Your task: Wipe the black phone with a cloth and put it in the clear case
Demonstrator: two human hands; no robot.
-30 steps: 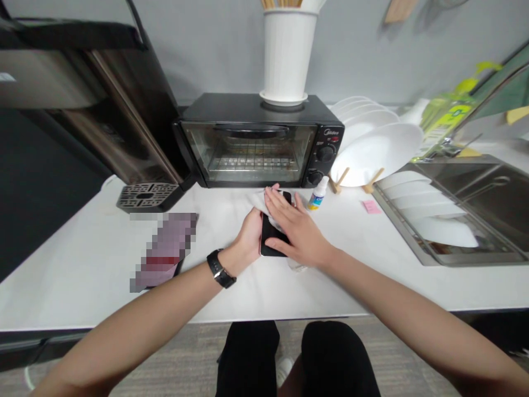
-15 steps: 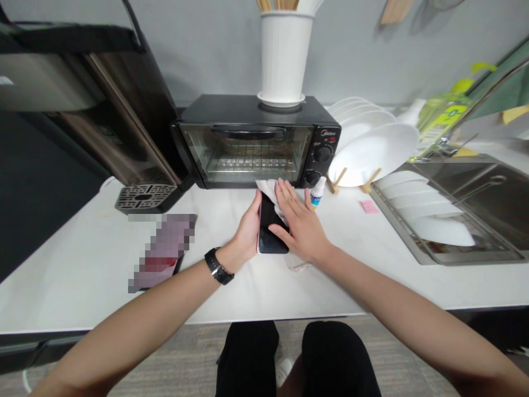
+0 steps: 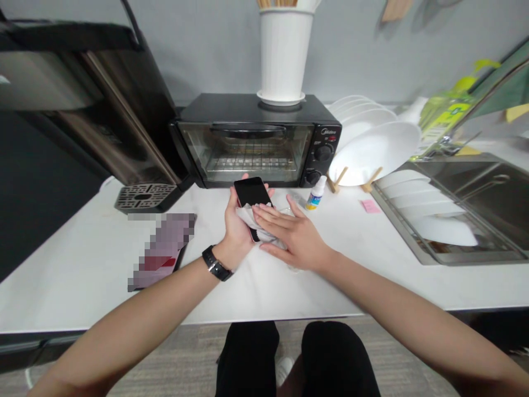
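Left of the left hand: a flat, purplish rectangular slab (image 3: 167,248), pixelated; no text recoverable. Left hand (image 3: 236,223) cradles the black, glossy, rectangular phone (image 3: 253,191) from beneath. A thin white crumpled cloth (image 3: 247,216) crosses its nearer half, under the right hand (image 3: 303,237), fingers extended flat. Step, judged: wiping the screen; next stroke calls for steady left-hand support and light, even pressure. Beyond both hands: black metal toaster oven (image 3: 256,110), marked "Midea". Just beyond right hand: small white plastic spray bottle (image 3: 316,194), blue-and-yellow label illegible. Farther right: pink square paper note (image 3: 371,206), writing unreadable.
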